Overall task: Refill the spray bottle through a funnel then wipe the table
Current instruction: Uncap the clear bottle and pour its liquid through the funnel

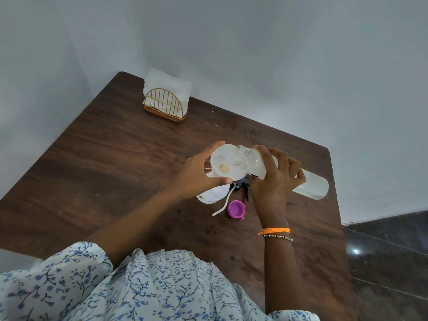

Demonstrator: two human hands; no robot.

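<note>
White funnel gripped by left hand, right hand tipping clear bottle into it: refilling underway, bench unwiped.

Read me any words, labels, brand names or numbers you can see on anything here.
No text is readable.
spray bottle: small dark marks near its base, too blurred to read.
water bottle: no label visible.
purple cap, funnel, napkin holder: no writing visible.
</note>
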